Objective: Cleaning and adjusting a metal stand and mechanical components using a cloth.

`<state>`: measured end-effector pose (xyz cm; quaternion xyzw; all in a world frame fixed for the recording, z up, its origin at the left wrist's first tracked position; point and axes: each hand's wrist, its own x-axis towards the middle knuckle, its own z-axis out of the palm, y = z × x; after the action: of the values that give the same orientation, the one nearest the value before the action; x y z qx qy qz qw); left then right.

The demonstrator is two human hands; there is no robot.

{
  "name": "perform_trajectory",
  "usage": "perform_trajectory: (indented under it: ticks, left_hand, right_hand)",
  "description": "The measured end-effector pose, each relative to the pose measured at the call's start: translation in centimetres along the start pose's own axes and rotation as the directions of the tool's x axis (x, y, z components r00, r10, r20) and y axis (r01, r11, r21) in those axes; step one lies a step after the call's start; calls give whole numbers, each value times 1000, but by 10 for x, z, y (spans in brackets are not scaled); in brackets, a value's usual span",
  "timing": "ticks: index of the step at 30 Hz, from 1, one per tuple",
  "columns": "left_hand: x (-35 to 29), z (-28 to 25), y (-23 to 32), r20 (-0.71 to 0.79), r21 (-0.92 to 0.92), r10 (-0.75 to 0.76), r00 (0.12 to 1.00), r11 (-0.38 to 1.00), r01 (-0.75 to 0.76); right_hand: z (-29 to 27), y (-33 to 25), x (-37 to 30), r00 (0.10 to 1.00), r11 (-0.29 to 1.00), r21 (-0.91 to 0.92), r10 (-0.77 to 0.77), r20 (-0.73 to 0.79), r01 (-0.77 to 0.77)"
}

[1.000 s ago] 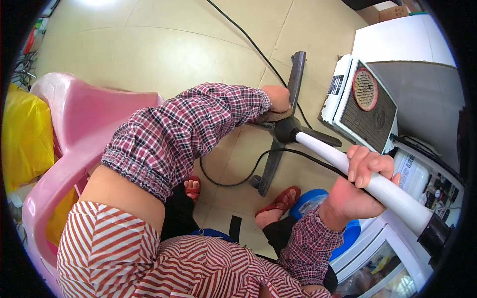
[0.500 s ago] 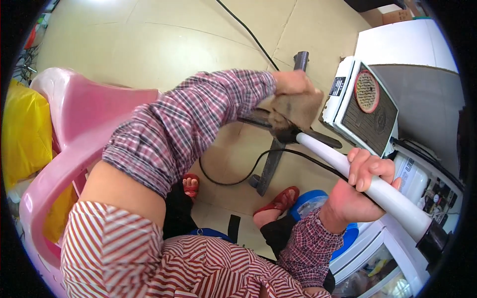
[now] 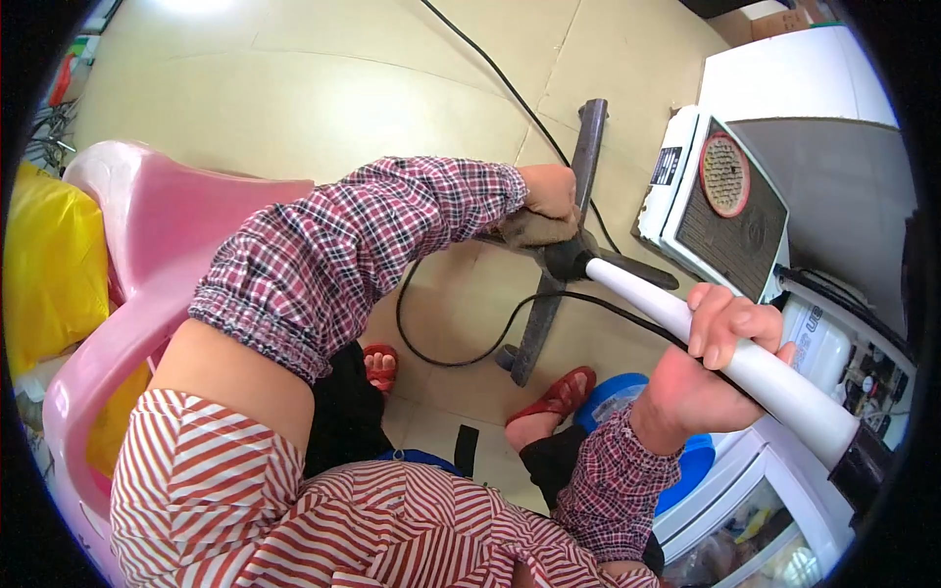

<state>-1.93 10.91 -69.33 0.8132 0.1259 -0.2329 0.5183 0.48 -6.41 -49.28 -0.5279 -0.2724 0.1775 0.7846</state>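
I see my right hand (image 3: 714,345) wrapped around a white tube (image 3: 725,355). The fingers (image 3: 718,316) curl over the top of it and grip it tight. The tube runs from a dark end near my right elbow up to a black joint (image 3: 567,261) by my left hand (image 3: 549,192).

My left hand is closed around a brownish rag (image 3: 537,230). The rag is pressed down right beside the black joint. I cannot tell if the rag touches the joint itself.

Under the left hand is a dark metal stand (image 3: 569,230) with flat bars that cross on the tan floor (image 3: 294,98). A black cable (image 3: 461,343) loops on the floor below the left hand.

Past the right hand sits a white box-shaped machine (image 3: 720,211) with a dark top and a round red-rimmed grille (image 3: 725,174). On its side, close to the left hand, is a small black label (image 3: 667,167) shaped like a tall rectangle. Beyond it is a big white cabinet (image 3: 794,73).

Just below the right hand is a blue round lid (image 3: 618,394). Far out past my left arm are a pink plastic chair (image 3: 147,255) and a yellow bag (image 3: 49,265).
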Motion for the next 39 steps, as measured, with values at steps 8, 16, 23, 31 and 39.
perform_trajectory:
  ticks: [8,16,23,31,39]
  left_hand:
    - [-34,-32,2,-23,-350,74,997,933,-77]
    - [-62,33,-21,-99,482,368,924,831,-279]
    - [-70,4,-18,176,605,202,963,749,-268]
    - [-71,13,-24,133,423,226,965,868,-262]
    - [-85,27,-37,134,571,313,940,751,-332]
  right_hand:
    - [-3,-2,-1,999,999,0,41,27,-41]
    - [-1,0,-1,997,999,36,19,74,-21]
    - [-4,-6,-4,997,999,-4,46,59,-46]
    - [2,-4,-7,999,999,-10,37,15,-37]
    - [-4,-4,-6,999,1000,-26,5,42,-4]
